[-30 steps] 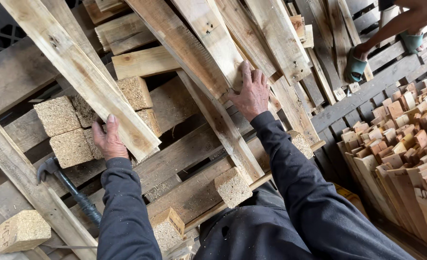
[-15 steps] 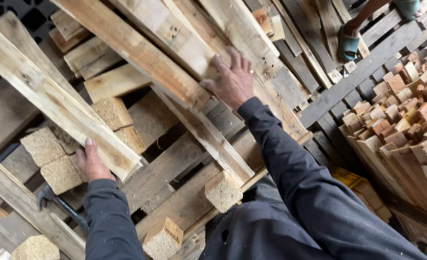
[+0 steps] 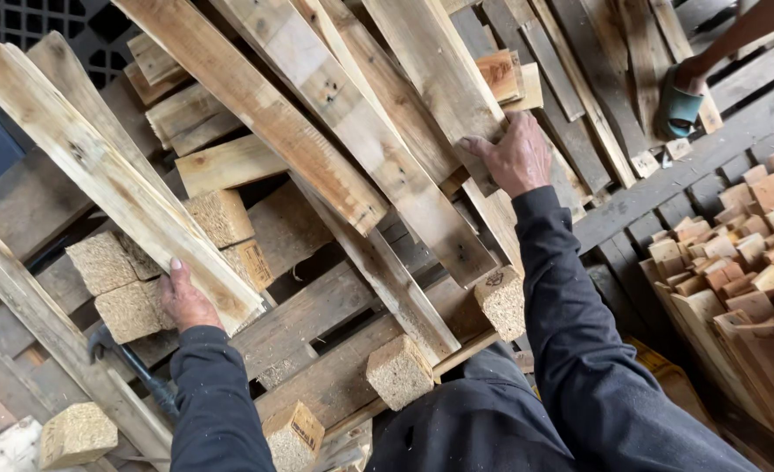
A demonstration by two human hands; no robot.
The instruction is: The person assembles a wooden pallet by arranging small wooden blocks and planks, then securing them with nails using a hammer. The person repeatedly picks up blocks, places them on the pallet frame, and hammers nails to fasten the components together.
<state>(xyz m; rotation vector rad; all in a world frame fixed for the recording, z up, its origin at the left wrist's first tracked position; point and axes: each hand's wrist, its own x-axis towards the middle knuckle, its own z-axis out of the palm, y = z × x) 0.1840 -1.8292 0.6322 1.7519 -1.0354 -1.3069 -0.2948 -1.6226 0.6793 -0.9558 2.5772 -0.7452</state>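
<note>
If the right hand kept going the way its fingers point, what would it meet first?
The right hand already grips a long plank; its fingers point up-left, so the neighbouring pale plank probably comes next, though depth is unclear.

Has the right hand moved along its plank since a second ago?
Cannot tell: the camera shifted. The right hand grips the plank beside the same small offcut.

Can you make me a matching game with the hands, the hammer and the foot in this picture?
Things:
1. left hand
2. right hand
3. hammer
4. sandalled foot

Places:
A. top right, on dark planks
B. gripping the end of a pale board
C. lying under the left sleeve
D. on a plank higher in the stack

Pairs: 1-B, 2-D, 3-C, 4-A
</note>
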